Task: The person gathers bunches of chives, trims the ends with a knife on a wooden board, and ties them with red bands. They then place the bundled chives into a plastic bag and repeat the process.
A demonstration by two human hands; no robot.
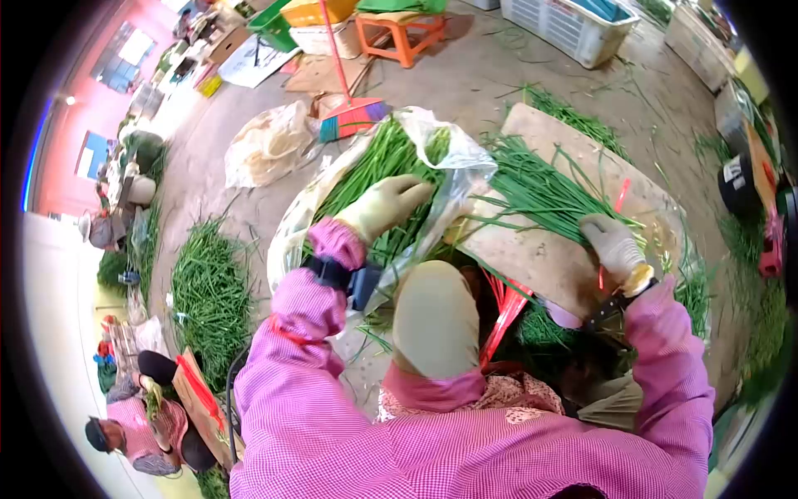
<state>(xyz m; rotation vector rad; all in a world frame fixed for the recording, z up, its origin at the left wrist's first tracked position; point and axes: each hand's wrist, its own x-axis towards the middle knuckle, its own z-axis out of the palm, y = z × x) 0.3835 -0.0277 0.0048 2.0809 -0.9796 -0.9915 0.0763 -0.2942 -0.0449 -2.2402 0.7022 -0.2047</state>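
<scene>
Floor: grey concrete [465, 75] strewn with loose green blades; a broom [353, 112] lies towards eleven o'clock, an orange stool [403, 37] at twelve, a white crate [565, 33] at one.
Far side: a heap of greens [212, 299] on the floor at nine o'clock; another person [137, 432] sits at eight.
Open bag: clear plastic [465, 158] around long green leaves [366, 179], between eleven and twelve o'clock.
Left hand: gloved [378, 212], over the leaves in the bag; its fingers point towards one o'clock, slightly parted. Any stalks under the palm are hidden.
Board: a worn slab [553, 270] at two to three o'clock, carrying a loose bunch of green stalks [544, 187] whose tips reach towards the bag.
Right hand: gloved [613, 248], at three o'clock, fingers curved over the near end of that bunch; whether they pinch or only press cannot be told.
Risk, bunch: it is untied and fanned, so lifting it by one end could let outer blades slide off the board.
Risk, bag: the soft rim sags inward at twelve o'clock and could catch blades or fold over the leaves.
Risk, straps: the red strips [507, 320] at four o'clock could snag a sleeve passing low.
</scene>
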